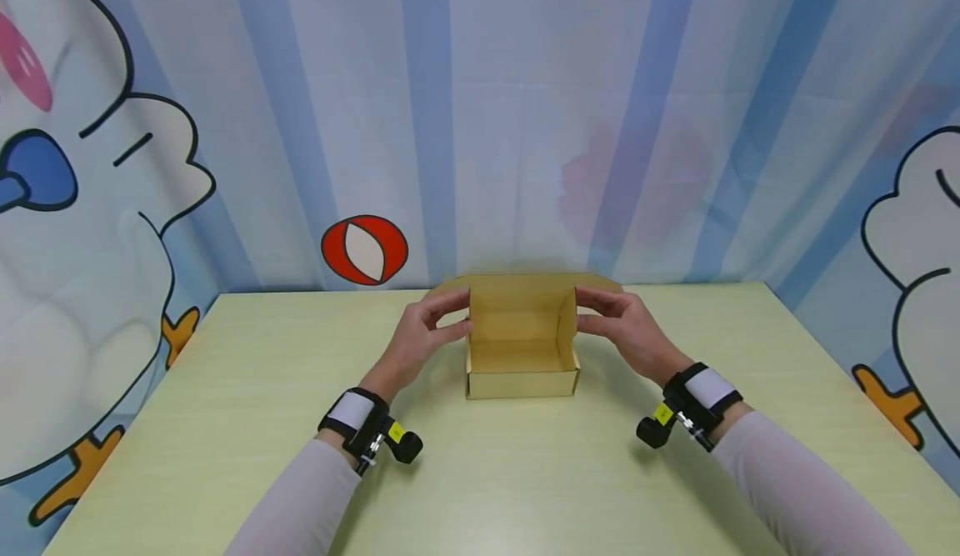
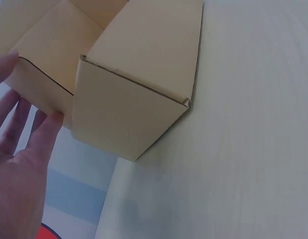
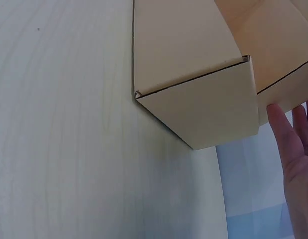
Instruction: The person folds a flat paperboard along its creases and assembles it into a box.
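Note:
A small tan cardboard box [image 1: 522, 385] stands on the table with its lid [image 1: 517, 304] raised at the back. The inside that shows holds nothing. My left hand [image 1: 415, 339] is at the lid's left side, fingers extended, tips touching the side flap [image 2: 42, 88] from outside. On the other side my right hand [image 1: 628, 329] touches the right side flap [image 3: 288, 92] the same way, with fingers extended. Several fingers of each hand lie behind the flaps' outer faces in the wrist views. The lid's front edge stands highest, with angled tabs reaching out over both hands.
The pale wood-grain table [image 1: 247, 423] carries the box near its back edge. A striped blue curtain [image 1: 517, 122] with cartoon prints hangs right behind that edge. A strap with a small camera [image 1: 405, 446] sits on the left wrist, another [image 1: 656, 431] on the right.

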`<state>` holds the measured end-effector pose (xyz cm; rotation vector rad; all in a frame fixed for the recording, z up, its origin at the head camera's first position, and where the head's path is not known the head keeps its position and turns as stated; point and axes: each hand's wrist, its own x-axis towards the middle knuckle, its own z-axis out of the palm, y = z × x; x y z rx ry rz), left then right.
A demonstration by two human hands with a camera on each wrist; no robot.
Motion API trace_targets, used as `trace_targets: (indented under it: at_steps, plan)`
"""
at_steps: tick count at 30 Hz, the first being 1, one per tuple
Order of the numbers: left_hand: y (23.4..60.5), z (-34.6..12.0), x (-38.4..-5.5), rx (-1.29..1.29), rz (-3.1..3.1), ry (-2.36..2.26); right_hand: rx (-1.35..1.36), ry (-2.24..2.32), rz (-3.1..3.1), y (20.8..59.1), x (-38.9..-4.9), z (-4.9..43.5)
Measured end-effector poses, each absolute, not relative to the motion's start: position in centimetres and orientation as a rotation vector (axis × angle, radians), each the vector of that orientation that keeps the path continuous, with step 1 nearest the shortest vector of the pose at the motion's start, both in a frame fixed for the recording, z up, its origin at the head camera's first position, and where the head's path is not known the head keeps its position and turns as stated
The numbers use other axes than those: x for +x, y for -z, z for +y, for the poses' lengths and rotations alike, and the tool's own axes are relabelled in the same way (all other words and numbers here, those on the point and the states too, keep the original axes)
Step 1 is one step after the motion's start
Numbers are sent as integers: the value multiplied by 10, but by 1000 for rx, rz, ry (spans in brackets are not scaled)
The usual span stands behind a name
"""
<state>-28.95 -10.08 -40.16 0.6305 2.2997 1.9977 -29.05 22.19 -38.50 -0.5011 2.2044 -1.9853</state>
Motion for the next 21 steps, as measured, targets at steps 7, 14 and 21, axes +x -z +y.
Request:
trace_targets:
  at_steps: [7,14,21]
  plan:
    - [405,-102,-287,689,2259,-2010,-554,2027,2146,389,-290,224]
    - [409,-102,-284,741,2205,-2033,-603,1920,2206,396,-288,230]
    - [412,-105,-280,843,2348,-1886,-687,1834,2267,401,-281,235]
